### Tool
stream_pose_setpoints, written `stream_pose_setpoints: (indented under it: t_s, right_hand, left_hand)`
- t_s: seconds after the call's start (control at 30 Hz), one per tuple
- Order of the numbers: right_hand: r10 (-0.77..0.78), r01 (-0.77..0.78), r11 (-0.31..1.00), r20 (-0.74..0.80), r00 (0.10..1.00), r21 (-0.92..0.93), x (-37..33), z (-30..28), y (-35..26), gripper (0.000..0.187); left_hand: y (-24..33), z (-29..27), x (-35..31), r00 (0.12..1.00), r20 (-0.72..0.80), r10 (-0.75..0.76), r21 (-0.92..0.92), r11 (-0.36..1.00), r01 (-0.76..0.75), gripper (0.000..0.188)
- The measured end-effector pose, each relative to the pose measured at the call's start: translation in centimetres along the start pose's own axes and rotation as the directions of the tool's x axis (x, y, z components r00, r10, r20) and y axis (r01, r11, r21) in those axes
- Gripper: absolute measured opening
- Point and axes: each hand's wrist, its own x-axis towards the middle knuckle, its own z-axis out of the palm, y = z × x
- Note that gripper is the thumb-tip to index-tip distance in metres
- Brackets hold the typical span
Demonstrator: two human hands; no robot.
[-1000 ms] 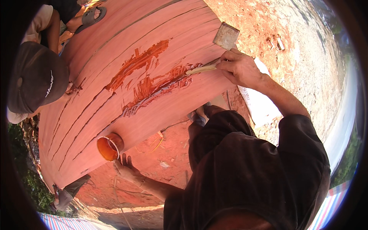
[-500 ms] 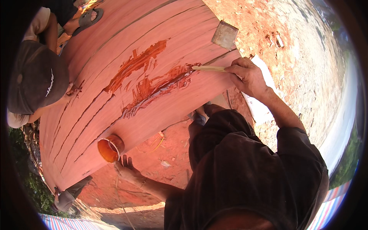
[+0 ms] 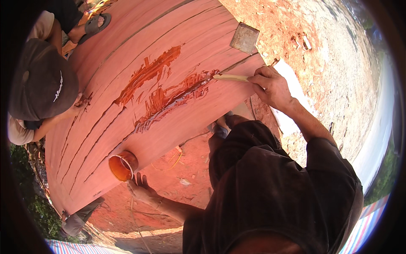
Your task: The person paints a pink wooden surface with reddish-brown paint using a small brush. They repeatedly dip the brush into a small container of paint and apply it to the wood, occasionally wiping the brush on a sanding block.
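My right hand (image 3: 272, 86) is closed around a flat, pale wooden stick (image 3: 231, 77). The stick's tip touches the end of a wet, dark-red smear (image 3: 175, 100), which runs along a crack in a large reddish wooden slab (image 3: 186, 122). A second, more orange smear (image 3: 148, 75) lies farther away on the same wood. At the slab's near left edge, my left hand (image 3: 144, 192) has its fingertips at the rim of a cup (image 3: 129, 160) coated red-orange inside. Its other fingers are spread beside the cup. Whether the cup rests on the wood is hard to tell.
A person in a dark cap (image 3: 42, 80) leans over the slab's left side, one hand (image 3: 76, 106) near a crack. A sandalled foot (image 3: 95, 27) stands at the far left. A square plate (image 3: 245, 37) sits at the slab's right end. White sheeting (image 3: 292, 86) lies on the ground.
The stick's tip has shifted very slightly at the smear's end. The person in the cap has moved a little to the right. My left hand stays by the cup.
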Motion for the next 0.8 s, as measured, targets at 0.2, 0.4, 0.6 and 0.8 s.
stream_pose_setpoints:
  t_s: [0.2,0.4,0.6,0.8]
  right_hand:
    - [0.188,-0.186,0.967,0.003,0.982,0.174,-1.6,0.9,-0.7,0.019]
    - [0.056,-0.051,0.997,-0.073,0.996,0.064,-2.0,2.0,-1.8,0.016]
    - [0.059,-0.052,0.986,-0.039,0.997,0.157,-2.7,2.3,-3.6,0.016]
    - [0.035,-0.033,0.969,-0.002,0.999,0.243,-3.1,3.8,-4.8,0.015]
  left_hand:
    - [-0.2,-0.2,0.2,1.0,-0.01,-0.013,-0.004,1.0,0.013,0.044]
    - [-0.5,-0.6,0.7,0.999,0.035,-0.006,-0.01,1.0,0.006,0.044]
    - [-0.8,-0.8,0.8,0.999,0.033,-0.001,-0.027,1.0,0.002,0.046]
    - [-1.0,-1.1,1.1,0.999,0.052,-0.008,-0.022,1.0,0.01,0.044]
